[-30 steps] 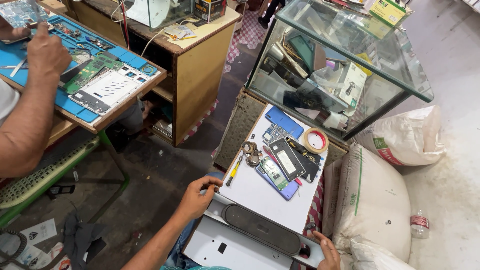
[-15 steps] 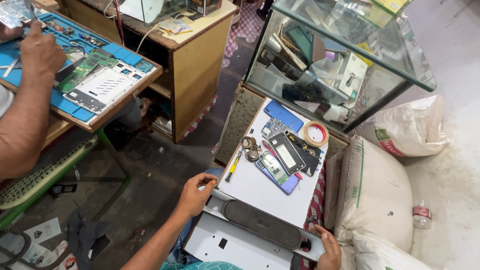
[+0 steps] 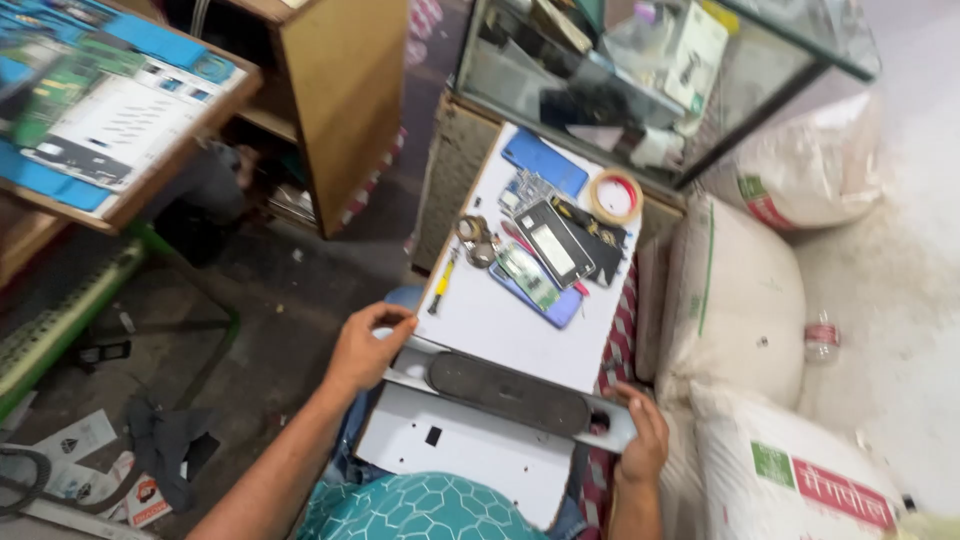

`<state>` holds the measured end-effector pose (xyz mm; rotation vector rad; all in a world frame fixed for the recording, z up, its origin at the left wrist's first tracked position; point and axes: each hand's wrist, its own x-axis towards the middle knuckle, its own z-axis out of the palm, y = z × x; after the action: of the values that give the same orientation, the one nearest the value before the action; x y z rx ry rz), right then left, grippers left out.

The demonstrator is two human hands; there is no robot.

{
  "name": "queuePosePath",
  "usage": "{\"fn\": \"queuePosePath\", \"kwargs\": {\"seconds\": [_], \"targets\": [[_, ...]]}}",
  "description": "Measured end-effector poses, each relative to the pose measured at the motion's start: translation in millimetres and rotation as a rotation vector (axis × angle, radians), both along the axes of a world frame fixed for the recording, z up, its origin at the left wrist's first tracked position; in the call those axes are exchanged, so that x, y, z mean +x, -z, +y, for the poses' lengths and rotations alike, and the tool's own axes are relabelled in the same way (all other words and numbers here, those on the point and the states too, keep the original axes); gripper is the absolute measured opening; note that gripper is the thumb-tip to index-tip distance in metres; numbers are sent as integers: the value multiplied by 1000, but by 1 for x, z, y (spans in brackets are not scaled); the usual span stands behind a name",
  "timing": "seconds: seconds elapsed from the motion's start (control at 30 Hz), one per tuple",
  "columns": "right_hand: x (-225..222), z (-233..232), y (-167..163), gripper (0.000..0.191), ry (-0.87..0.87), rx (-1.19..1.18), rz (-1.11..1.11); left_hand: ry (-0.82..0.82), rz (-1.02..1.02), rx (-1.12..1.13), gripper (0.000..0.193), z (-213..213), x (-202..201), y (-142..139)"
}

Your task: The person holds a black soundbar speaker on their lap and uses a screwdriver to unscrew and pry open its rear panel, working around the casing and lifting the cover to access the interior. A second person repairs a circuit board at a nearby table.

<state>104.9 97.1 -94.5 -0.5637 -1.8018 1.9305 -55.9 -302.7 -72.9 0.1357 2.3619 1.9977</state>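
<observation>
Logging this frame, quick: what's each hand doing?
Left hand: closed on the grey panel's left end.
Right hand: gripping its right end.

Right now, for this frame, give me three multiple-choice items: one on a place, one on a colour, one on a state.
1. Where does the tape roll lie?
A. on the white board's far right corner
B. on the floor
C. in the glass case

2. What colour is the flat panel at the board's far end?
A. red
B. blue
C. green

3. How is the long grey strip with the dark oval held?
A. left hand only
B. lying free
C. a hand at each end

Answers: 1 A, it sits on the white board beside the phone parts. 2 B, its face is plainly blue. 3 C, the left hand and right hand each grip an end.
</observation>
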Motion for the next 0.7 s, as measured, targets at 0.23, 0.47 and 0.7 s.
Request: {"fn": "queuePosePath", "kwargs": {"seconds": [0.23,0.47,0.7], "targets": [[10,-5,-5,36,-38,-39,28,-17,38,61,26,-3,9,12],[12,-15,-5,27,136,-118,94,-94,112,324,11,1,16,16],[24,-26,-12,23,214,-76,167,-114,172,353,11,7,10,8]]}}
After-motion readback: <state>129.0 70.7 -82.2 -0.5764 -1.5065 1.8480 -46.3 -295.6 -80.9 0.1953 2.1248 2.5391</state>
